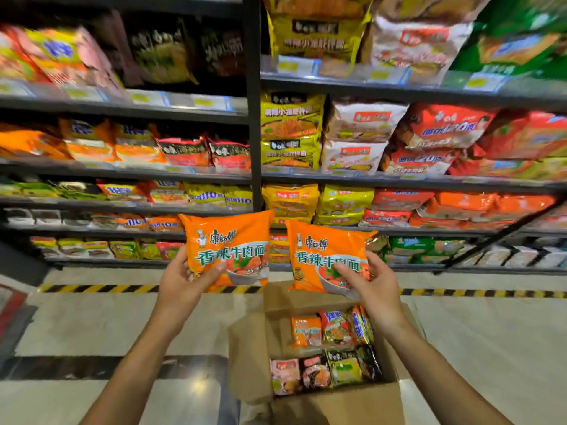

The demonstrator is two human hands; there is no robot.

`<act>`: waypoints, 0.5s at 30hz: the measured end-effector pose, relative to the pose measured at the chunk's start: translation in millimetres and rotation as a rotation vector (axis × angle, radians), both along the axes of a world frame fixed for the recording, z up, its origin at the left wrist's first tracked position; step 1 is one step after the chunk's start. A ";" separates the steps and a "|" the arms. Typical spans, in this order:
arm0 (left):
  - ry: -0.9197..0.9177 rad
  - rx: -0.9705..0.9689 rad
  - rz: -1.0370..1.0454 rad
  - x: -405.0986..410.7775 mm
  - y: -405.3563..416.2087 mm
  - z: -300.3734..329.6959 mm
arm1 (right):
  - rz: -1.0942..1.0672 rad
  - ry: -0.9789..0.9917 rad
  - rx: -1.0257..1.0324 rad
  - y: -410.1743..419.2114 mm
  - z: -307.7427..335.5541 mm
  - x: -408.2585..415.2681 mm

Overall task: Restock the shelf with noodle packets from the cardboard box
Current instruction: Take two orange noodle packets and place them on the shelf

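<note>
1. Your left hand (181, 279) grips an orange noodle packet (228, 240) by its lower left corner, thumb across the front and fingers curled behind it.
2. Your right hand (372, 282) grips a second orange packet (322, 250) at its lower right corner, thumb pressed on the front, fingers wrapped behind.
3. Both packets are upright, face toward you, side by side and apart, raised in front of the lower shelves. Each carries green characters reading 香辣牛肉面, a small chef figure, and a picture of a bowl.
4. At 6 o'clock from the packets, the cardboard box (337, 403) sits open on the floor, flaps out. It holds two rows of packets standing on edge: orange, red and blue-and-yellow ones in the far row, pink, dark and green ones in the near row. Their print is too small to read.
5. At 12 o'clock, the shelf (254, 142) runs several tiers high, filled with noodle packs in yellow, red, orange, white and green; most labels are blurred.
6. A yellow-and-black striped line (101, 288) crosses the floor at the foot of the shelf.
</note>
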State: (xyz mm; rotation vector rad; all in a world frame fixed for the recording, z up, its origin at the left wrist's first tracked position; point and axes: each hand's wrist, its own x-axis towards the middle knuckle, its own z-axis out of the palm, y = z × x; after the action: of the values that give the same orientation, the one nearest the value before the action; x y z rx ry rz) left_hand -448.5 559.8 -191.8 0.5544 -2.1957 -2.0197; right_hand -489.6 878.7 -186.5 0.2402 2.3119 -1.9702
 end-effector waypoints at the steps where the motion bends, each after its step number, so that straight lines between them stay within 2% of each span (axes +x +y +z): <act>1: 0.015 0.015 0.013 4.6 0.9 7.6 | 0.007 0.027 -0.014 1.5 6.2 4.2; 8: 0.101 0.026 0.049 51.0 22.7 59.0 | 0.008 0.136 -0.099 12.5 42.0 33.2; 15: 0.193 -0.056 0.227 121.1 44.9 104.5 | 0.104 0.217 -0.178 3.4 64.5 54.2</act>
State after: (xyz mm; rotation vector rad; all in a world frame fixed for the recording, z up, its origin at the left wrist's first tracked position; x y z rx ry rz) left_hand -327.4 604.6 -87.3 0.5489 -1.9741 -1.8101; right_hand -435.4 882.1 -122.0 -0.1115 2.1958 -2.2289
